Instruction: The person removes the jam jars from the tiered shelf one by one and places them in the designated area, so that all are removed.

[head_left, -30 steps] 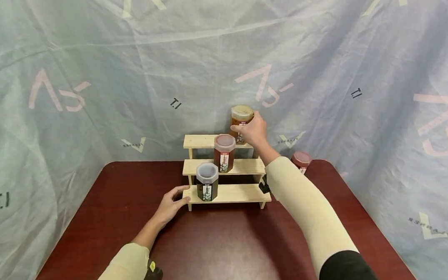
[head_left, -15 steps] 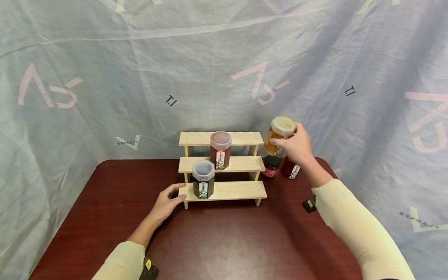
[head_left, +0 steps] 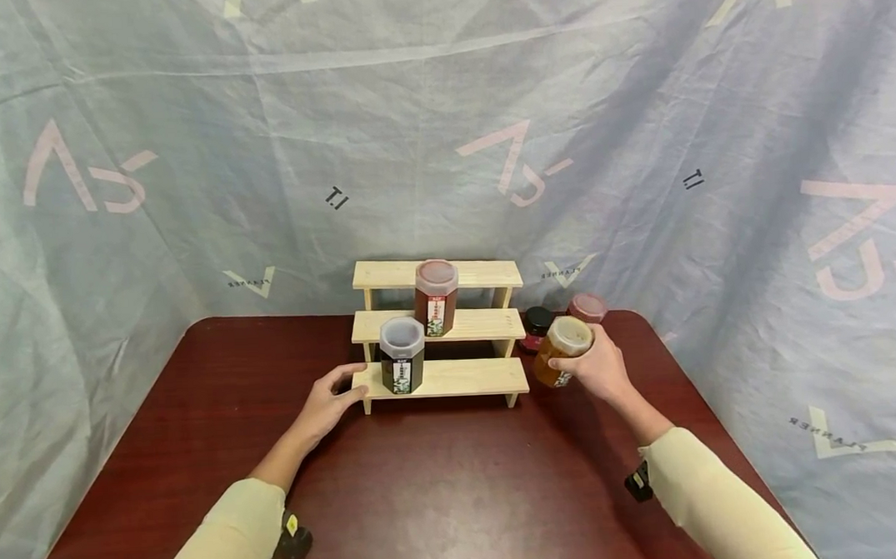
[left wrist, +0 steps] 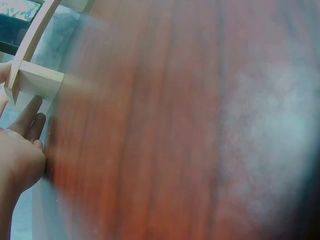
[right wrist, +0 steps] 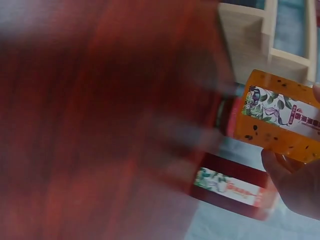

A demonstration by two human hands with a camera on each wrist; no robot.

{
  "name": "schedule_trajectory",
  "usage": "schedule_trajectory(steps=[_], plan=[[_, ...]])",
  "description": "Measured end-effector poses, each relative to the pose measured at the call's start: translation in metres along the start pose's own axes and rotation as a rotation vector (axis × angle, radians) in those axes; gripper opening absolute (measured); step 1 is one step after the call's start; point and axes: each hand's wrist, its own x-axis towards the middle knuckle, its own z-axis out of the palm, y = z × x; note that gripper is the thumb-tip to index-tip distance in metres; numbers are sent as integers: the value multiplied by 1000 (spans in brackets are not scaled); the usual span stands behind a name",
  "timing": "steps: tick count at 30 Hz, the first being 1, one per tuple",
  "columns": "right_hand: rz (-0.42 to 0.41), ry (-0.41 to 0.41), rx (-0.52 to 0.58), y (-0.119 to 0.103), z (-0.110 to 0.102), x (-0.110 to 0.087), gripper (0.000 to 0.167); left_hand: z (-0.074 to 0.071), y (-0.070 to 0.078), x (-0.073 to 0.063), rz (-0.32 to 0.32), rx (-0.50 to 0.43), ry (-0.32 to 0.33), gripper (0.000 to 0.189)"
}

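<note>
My right hand (head_left: pixel 600 363) grips a hexagonal jar (head_left: pixel 553 362) of amber filling with dark specks and a pale lid. It is to the right of the wooden three-step stand (head_left: pixel 482 376), low over the table; I cannot tell whether its base touches. In the right wrist view the amber jar (right wrist: pixel 277 117) shows its flowered label. My left hand (head_left: pixel 326 408) holds the left end of the stand's lowest step between thumb and fingers. On that step stands a dark hexagonal jar (head_left: pixel 402 361); a red-brown jar (head_left: pixel 436 301) stands on the middle step.
Behind the amber jar are a small black-lidded jar (head_left: pixel 536 326) and a red jar (head_left: pixel 588 307), partly hidden. All stand on a dark red table (head_left: pixel 442 488), with a grey cloth (head_left: pixel 382 149) hanging close behind and at both sides.
My right hand has carried the amber jar off the top step, out to the right and down beside the stand. My left hand has kept its place on the stand.
</note>
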Motion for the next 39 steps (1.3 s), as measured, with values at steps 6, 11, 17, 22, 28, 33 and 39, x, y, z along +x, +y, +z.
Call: schedule_trajectory(steps=[6, 11, 17, 22, 28, 33, 39], plan=[[18, -39, 11, 11, 11, -7, 85, 1, 1, -2, -3, 4, 8, 44], [30, -52, 8, 14, 16, -9, 85, 1, 2, -1, 9, 3, 7, 44], [45, -59, 12, 17, 23, -10, 86, 1, 1, 0, 16, -2, 7, 44], [63, -63, 30, 16, 26, -14, 85, 2, -1, 0, 16, 5, 18, 43], [33, -82, 9, 9, 15, -13, 108, 4, -1, -1, 17, -4, 9, 44], [-53, 26, 46, -25, -3, 3, 92, 3, -2, -1, 24, 0, 13, 44], [-141, -26, 170, -97, 15, 23, 66, 3, -2, 0, 28, 2, 22, 43]])
